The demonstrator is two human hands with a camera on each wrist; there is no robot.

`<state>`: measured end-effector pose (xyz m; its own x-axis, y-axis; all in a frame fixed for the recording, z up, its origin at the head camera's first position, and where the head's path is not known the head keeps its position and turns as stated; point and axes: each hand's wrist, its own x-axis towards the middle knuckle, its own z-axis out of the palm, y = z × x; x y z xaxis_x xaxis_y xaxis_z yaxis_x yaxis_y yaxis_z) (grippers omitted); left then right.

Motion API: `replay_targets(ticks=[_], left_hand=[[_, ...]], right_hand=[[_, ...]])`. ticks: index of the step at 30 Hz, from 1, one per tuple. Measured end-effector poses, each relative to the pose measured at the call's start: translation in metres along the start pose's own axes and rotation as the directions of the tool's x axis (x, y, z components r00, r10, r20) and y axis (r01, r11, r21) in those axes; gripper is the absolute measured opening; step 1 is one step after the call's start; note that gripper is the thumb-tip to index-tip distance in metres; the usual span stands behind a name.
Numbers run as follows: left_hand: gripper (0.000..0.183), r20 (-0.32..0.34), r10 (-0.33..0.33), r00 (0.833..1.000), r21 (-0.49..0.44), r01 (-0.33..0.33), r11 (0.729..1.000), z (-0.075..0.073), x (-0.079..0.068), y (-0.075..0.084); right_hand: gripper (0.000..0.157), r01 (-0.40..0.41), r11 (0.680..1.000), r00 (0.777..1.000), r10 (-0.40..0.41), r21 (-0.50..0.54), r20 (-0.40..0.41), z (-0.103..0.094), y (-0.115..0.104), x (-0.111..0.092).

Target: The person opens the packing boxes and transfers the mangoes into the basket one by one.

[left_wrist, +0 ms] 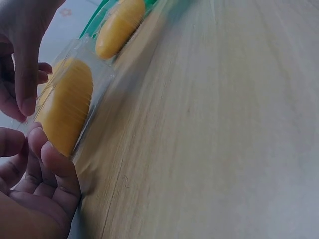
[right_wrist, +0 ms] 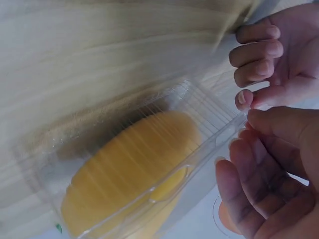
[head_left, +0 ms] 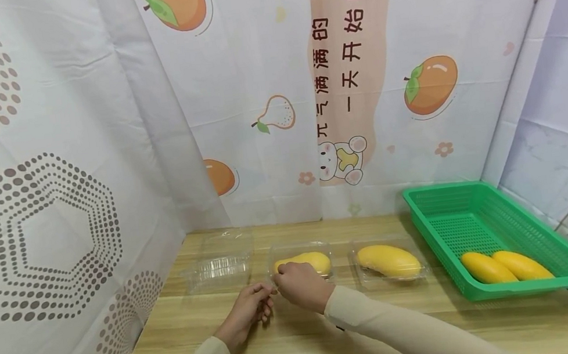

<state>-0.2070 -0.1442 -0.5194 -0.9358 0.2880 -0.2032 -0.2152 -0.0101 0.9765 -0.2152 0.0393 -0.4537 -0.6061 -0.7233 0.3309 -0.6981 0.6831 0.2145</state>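
A yellow mango (head_left: 317, 262) lies inside a clear plastic clamshell box (right_wrist: 212, 112) with a ribbed lid, which is down over the fruit. Both hands meet at the left end of this box. Thumb and forefinger of my left hand (head_left: 249, 310) pinch the box's corner, its other fingers curled. Right beside it, my right hand (head_left: 304, 287) also pinches the edge at that corner between thumb and forefinger, hiding part of the mango in the head view. The fingertips of the two hands are nearly touching.
To the left stands an unfilled clear clamshell box (head_left: 221, 269) with its lid raised. A second boxed mango (head_left: 388, 261) sits on the right. Beyond it, a green basket (head_left: 533, 287) holds two loose mangoes (head_left: 489, 267). Printed curtains (head_left: 266, 202) border the wooden table (head_left: 375, 330).
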Motion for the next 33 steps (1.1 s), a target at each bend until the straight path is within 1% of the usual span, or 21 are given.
replay_targets(ticks=[2,5,8,10,14,18,23,27,29,33], left_hand=[[0.032,0.006,0.004,1.0,0.003,-0.004,1.0,0.0,0.0,0.0],[0.03,0.021,0.014,1.0,0.006,-0.014,1.0,0.0,0.0,0.0],[0.026,0.03,0.034,0.999,0.014,-0.034,0.999,0.0,0.0,-0.001],[0.024,0.031,0.046,0.998,0.011,-0.046,0.999,0.0,-0.001,-0.002],[0.024,0.019,0.057,0.998,0.014,-0.057,0.998,0.0,0.0,-0.003],[0.021,0.0,0.059,0.998,0.045,-0.059,0.997,0.002,0.0,-0.003],[0.021,-0.021,0.06,0.998,0.078,-0.058,0.995,0.003,0.001,-0.003],[0.021,-0.042,0.044,0.998,0.053,-0.041,0.998,0.004,0.003,-0.003],[0.02,-0.051,0.033,0.998,0.031,-0.031,0.999,0.005,0.004,-0.002],[0.019,-0.046,0.017,0.999,-0.013,-0.018,1.0,0.008,0.005,0.001]], right_hand=[[0.007,0.03,0.998,0.999,-0.031,-0.049,-0.032,0.001,-0.001,0.0],[0.012,0.061,0.996,0.995,-0.066,-0.065,-0.068,0.003,-0.002,0.0],[0.019,0.083,0.993,0.992,-0.091,-0.085,-0.086,0.006,-0.003,0.0],[0.02,0.089,0.99,0.992,-0.099,-0.113,-0.08,0.007,-0.005,0.001],[0.013,0.115,0.976,0.991,-0.125,-0.188,-0.043,0.008,-0.008,0.002],[0.009,0.146,0.963,0.988,-0.155,-0.225,-0.024,0.01,-0.01,0.004],[0.014,0.141,0.958,0.987,-0.155,-0.249,-0.04,0.011,-0.011,0.004],[0.024,0.129,0.962,0.988,-0.145,-0.242,-0.049,0.015,-0.01,0.003],[0.027,0.12,0.968,0.989,-0.137,-0.222,-0.063,0.017,-0.009,0.004],[0.025,0.104,0.981,0.989,-0.12,-0.167,-0.084,0.017,-0.007,0.003]])
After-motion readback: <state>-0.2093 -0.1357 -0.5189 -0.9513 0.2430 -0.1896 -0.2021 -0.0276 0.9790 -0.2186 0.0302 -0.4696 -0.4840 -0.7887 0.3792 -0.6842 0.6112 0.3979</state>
